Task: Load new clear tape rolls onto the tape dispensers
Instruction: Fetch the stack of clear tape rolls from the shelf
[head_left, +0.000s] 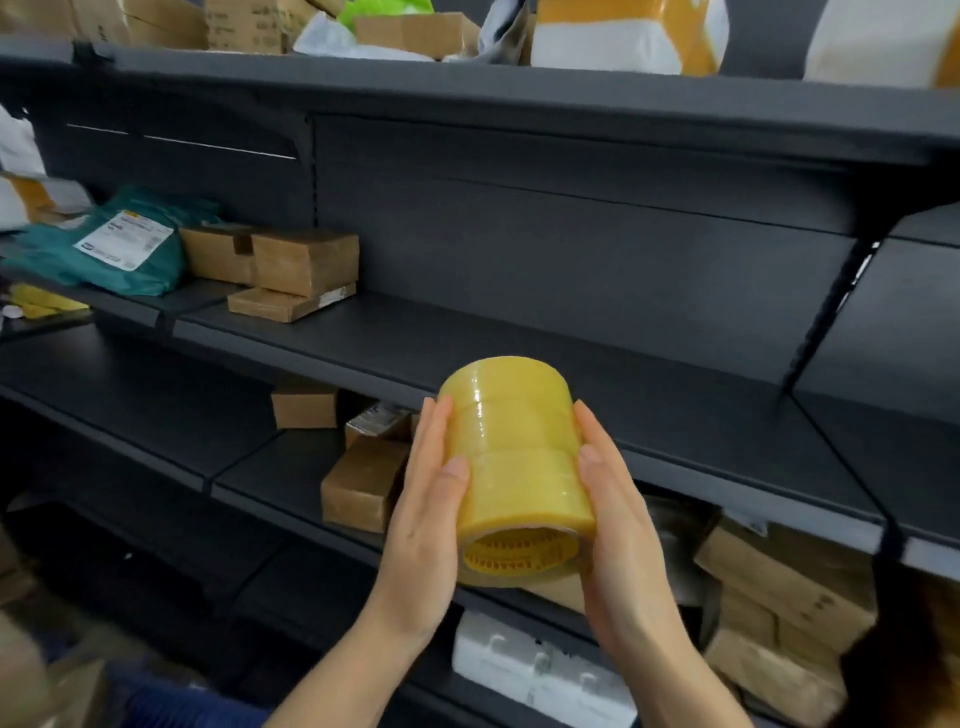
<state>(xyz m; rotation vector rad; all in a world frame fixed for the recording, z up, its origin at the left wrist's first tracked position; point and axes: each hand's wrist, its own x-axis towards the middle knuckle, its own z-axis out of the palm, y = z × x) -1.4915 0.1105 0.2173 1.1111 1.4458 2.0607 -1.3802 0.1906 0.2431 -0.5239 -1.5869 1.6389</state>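
Note:
A stack of several clear, yellowish tape rolls (511, 447), shrink-wrapped together into one cylinder, is held tilted in front of the dark shelving, with its yellow core facing me at the bottom. My left hand (423, 519) grips its left side, fingers lying up along the rolls and thumb across the front. From the right, my right hand (618, 530) cups the stack, thumb on the front and fingers hidden behind. No tape dispenser is in view.
Dark metal shelves (519, 343) fill the view. Cardboard parcels (291, 270) and a teal mailer bag (119, 244) lie on the middle shelf at left. More boxes (363, 488) sit on the shelf below, and a white foam piece (540, 670) lies low down.

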